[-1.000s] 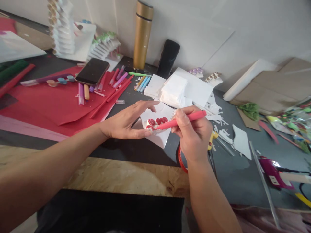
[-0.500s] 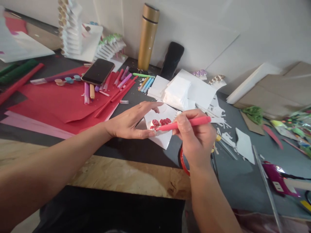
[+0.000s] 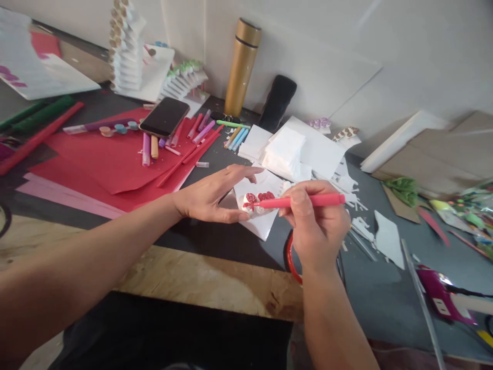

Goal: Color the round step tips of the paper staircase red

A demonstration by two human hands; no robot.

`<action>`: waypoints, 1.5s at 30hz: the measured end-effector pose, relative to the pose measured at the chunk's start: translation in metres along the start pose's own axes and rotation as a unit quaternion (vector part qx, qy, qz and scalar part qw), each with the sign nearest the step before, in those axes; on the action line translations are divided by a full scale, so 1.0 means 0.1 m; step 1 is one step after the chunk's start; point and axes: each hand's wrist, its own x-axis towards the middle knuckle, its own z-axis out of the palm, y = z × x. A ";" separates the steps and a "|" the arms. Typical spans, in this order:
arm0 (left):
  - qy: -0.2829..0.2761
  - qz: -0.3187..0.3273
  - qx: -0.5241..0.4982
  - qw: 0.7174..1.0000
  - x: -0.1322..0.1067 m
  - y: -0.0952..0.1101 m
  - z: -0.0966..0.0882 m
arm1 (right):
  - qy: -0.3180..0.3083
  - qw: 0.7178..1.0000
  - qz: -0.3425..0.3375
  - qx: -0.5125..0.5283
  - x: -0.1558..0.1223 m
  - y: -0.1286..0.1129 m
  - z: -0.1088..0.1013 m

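Observation:
My right hand point(image 3: 318, 218) grips a red felt-tip marker point(image 3: 314, 201), its tip touching one of several small white pieces with red-coloured tops point(image 3: 252, 198). These pieces stand on a small white sheet point(image 3: 260, 228), and some tops still show white. My left hand point(image 3: 215, 198) curves around the left side of the pieces, thumb and fingers apart. Its thumb reaches the front of the nearest piece; whether it presses there I cannot tell. Behind the sheet lies a stack of white squares point(image 3: 285, 149).
Red sheets point(image 3: 84, 159) with markers and a phone point(image 3: 165, 117) lie at left. A gold flask point(image 3: 242, 67) and a black case point(image 3: 278, 103) stand behind. At right are white scraps point(image 3: 388, 239), a purple glue gun point(image 3: 439, 293) and a red tape roll point(image 3: 292, 259).
The view has shifted slightly, so everything sits a little lower and further right. The marker tip has moved slightly over the front piece, where more red shows.

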 end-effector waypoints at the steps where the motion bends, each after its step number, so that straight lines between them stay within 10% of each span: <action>1: 0.000 0.001 0.000 1.000 0.00 0.00 0.00 | 0.002 1.000 0.006 0.022 0.01 0.01 0.01; 12: 0.007 -0.009 -0.013 1.000 -0.01 0.00 -0.04 | 0.154 0.961 0.146 0.175 0.24 0.22 -0.05; 20: 0.136 -0.262 -0.169 0.941 0.07 0.08 0.04 | 0.134 0.917 0.319 0.199 0.38 0.34 -0.23; 28: 0.159 -0.374 -0.338 0.849 0.13 0.13 0.08 | 0.144 0.926 0.317 0.145 0.39 0.32 -0.27; 45: 0.172 -0.458 -0.327 0.809 0.20 0.16 0.02 | 0.052 0.912 0.291 0.283 0.30 0.41 -0.04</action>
